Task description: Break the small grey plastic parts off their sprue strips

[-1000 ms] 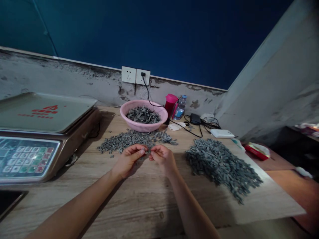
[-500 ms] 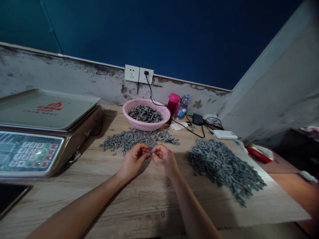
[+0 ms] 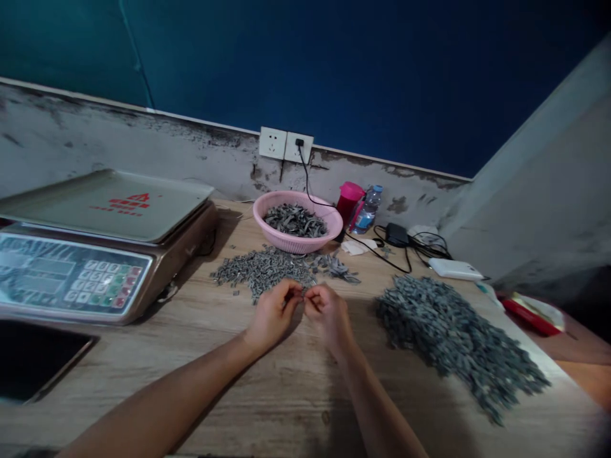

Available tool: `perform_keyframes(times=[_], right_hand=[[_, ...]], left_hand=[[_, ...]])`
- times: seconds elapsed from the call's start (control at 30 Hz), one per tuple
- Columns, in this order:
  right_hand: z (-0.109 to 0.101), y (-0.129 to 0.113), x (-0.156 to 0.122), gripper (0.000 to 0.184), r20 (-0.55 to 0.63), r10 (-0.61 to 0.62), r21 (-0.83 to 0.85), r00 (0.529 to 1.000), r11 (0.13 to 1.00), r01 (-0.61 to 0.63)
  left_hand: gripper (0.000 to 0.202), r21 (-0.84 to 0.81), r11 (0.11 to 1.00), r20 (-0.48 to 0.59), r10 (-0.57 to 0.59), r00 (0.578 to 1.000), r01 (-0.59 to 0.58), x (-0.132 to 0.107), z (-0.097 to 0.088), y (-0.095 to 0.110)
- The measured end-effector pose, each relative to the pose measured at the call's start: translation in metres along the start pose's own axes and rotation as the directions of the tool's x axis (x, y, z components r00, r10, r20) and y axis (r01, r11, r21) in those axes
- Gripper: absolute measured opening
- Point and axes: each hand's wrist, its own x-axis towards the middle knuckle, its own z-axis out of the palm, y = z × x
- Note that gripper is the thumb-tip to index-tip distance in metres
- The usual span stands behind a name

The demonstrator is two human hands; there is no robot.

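Observation:
My left hand (image 3: 274, 315) and my right hand (image 3: 329, 315) meet fingertip to fingertip above the wooden table (image 3: 267, 401). Both are closed in a pinch, and whatever sits between the fingers is too small to make out. Just beyond them spreads a pile of small grey pieces (image 3: 267, 267), with longer grey strips (image 3: 337, 267) at its right side. A pink plastic basket (image 3: 298, 244) behind the pile holds more grey strips (image 3: 296, 221). To the right of my right hand lies a larger heap of grey pieces (image 3: 453, 331).
A weighing scale (image 3: 109, 261) stands at the left, with a dark flat device (image 3: 42, 359) in front. Behind are a pink-lidded cup (image 3: 349, 198), a water bottle (image 3: 368, 210), a black adapter (image 3: 397, 235) with cables and a white box (image 3: 456, 269). A red container (image 3: 532, 315) sits far right.
The view has turned slightly left, so things appear further right. My hands stay together, with the fingertips still pinched close to each other.

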Motion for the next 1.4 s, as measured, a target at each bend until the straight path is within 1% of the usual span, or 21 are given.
perform_keyframes(times=[0.13,0.2,0.27,0.37,0.47,0.53,0.6,0.67,0.73,0.8,0.83,0.9,0.97,1.03,1.13,1.2,1.23,1.27,1.3,1.33,1.4], right_hand=[[0.001,-0.002,-0.001,0.006,0.009,-0.091,-0.110,0.996,0.990,0.091],[0.003,0.000,-0.001,0.005,0.003,-0.121,-0.159,0.993,0.980,0.120],[0.005,0.002,-0.001,0.004,-0.006,-0.138,-0.171,0.990,0.976,0.135],[0.007,0.004,-0.001,0.002,-0.002,-0.136,-0.126,0.991,0.983,0.135],[0.006,0.004,-0.001,0.002,0.019,-0.109,-0.100,0.994,0.989,0.111],[0.006,0.002,-0.001,0.002,0.031,-0.082,-0.100,0.996,0.991,0.084],[0.005,-0.001,-0.002,0.002,0.052,-0.055,-0.106,0.997,0.993,0.060],[0.005,-0.004,-0.003,0.002,0.067,-0.030,-0.134,0.997,0.990,0.039],[0.006,-0.006,-0.005,0.003,0.055,-0.007,-0.160,0.998,0.987,0.016],[0.007,-0.007,-0.005,0.004,0.030,0.020,-0.130,0.999,0.991,-0.016],[0.008,-0.006,-0.006,0.005,0.029,0.038,-0.078,0.999,0.996,-0.036],[0.009,-0.004,-0.006,0.008,0.074,0.079,0.097,0.994,0.992,-0.086],[0.010,-0.004,-0.005,0.011,0.144,0.115,0.293,0.983,0.944,-0.154],[0.008,-0.007,-0.005,0.012,0.204,0.161,0.425,0.966,0.874,-0.236],[0.003,-0.015,-0.005,0.015,0.268,0.253,0.520,0.929,0.774,-0.361],[-0.002,-0.019,-0.005,0.017,0.323,0.285,0.564,0.903,0.708,-0.425],[-0.005,-0.020,-0.004,0.017,0.352,0.284,0.583,0.892,0.679,-0.447],[-0.007,-0.021,-0.004,0.017,0.378,0.277,0.596,0.884,0.657,-0.461],[-0.009,-0.021,-0.004,0.016,0.395,0.269,0.604,0.879,0.645,-0.468],[-0.011,-0.021,-0.004,0.015,0.403,0.263,0.606,0.877,0.641,-0.471],[-0.014,-0.019,-0.003,0.012,0.401,0.264,0.600,0.877,0.648,-0.469]], left_hand=[[0.010,0.020,1.000,-0.002,0.007,1.000,-0.007,-0.001,0.001,0.002],[0.010,0.014,1.000,0.001,0.009,1.000,-0.009,-0.001,0.002,0.002],[0.011,0.013,0.999,0.002,0.035,0.999,-0.035,-0.001,0.002,0.003],[0.018,0.067,0.985,0.031,0.157,0.987,-0.159,-0.001,0.001,0.004],[0.026,0.175,0.942,0.110,0.271,0.956,-0.287,0.000,-0.001,0.005],[0.027,0.216,0.920,0.145,0.300,0.943,-0.326,0.001,-0.002,0.005],[0.024,0.209,0.920,0.152,0.305,0.940,-0.333,0.000,-0.002,0.005],[0.021,0.183,0.931,0.133,0.295,0.946,-0.316,-0.001,-0.001,0.004],[0.018,0.157,0.944,0.102,0.276,0.956,-0.290,-0.002,0.001,0.003],[0.017,0.130,0.961,0.064,0.238,0.969,-0.244,-0.004,0.004,0.002],[0.016,0.102,0.973,0.040,0.204,0.978,-0.207,-0.004,0.005,0.001],[0.014,0.013,0.994,-0.004,0.107,0.994,-0.107,-0.005,0.007,-0.001],[0.012,-0.117,0.993,-0.014,0.010,1.000,-0.012,-0.005,0.008,-0.003],[0.012,-0.280,0.958,0.018,-0.057,0.998,0.059,-0.003,0.009,-0.003],[0.019,-0.531,0.833,0.104,-0.122,0.987,0.159,0.001,0.008,0.000],[0.023,-0.635,0.739,0.163,-0.158,0.974,0.226,0.003,0.006,0.003],[0.024,-0.659,0.708,0.186,-0.173,0.967,0.253,0.004,0.005,0.004],[0.023,-0.666,0.695,0.202,-0.181,0.962,0.271,0.005,0.004,0.005],[0.021,-0.655,0.704,0.210,-0.179,0.961,0.275,0.005,0.003,0.005],[0.019,-0.629,0.731,0.213,-0.165,0.963,0.264,0.006,0.001,0.005],[0.015,-0.539,0.815,0.221,-0.107,0.969,0.213,0.006,-0.001,0.001]])
